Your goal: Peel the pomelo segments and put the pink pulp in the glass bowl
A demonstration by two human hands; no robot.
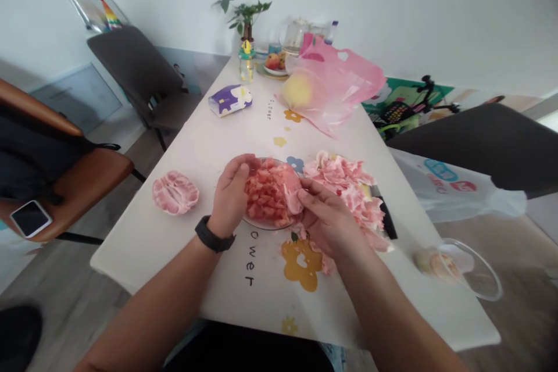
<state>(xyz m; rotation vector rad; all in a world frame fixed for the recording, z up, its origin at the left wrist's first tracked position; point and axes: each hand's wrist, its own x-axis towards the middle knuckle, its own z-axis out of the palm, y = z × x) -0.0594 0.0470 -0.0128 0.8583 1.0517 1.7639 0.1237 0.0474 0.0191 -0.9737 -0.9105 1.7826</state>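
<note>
A plate (264, 226) heaped with peeled pink pomelo flesh (267, 195) sits in front of me. My left hand (231, 189) curls around the plate's left rim, its fingertips partly hidden. Over the plate's right side, my right hand (325, 212) pinches a pale pink pomelo segment (291, 189) between thumb and fingers. Right of the plate lies a pile of pink pomelo membrane and peel scraps (344, 177), with a black object (387, 220) showing under its edge. An unpeeled-apart chunk of pomelo (175, 192) rests on the table to the left.
Farther back on the white table (183, 145) are a purple-and-white tissue pack (230, 100), a pink plastic bag (340, 84) with something yellow inside, fruit on a plate (274, 62) and a potted plant (247, 17). A clear plastic container (457, 267) stands near the right edge. Chairs flank the table.
</note>
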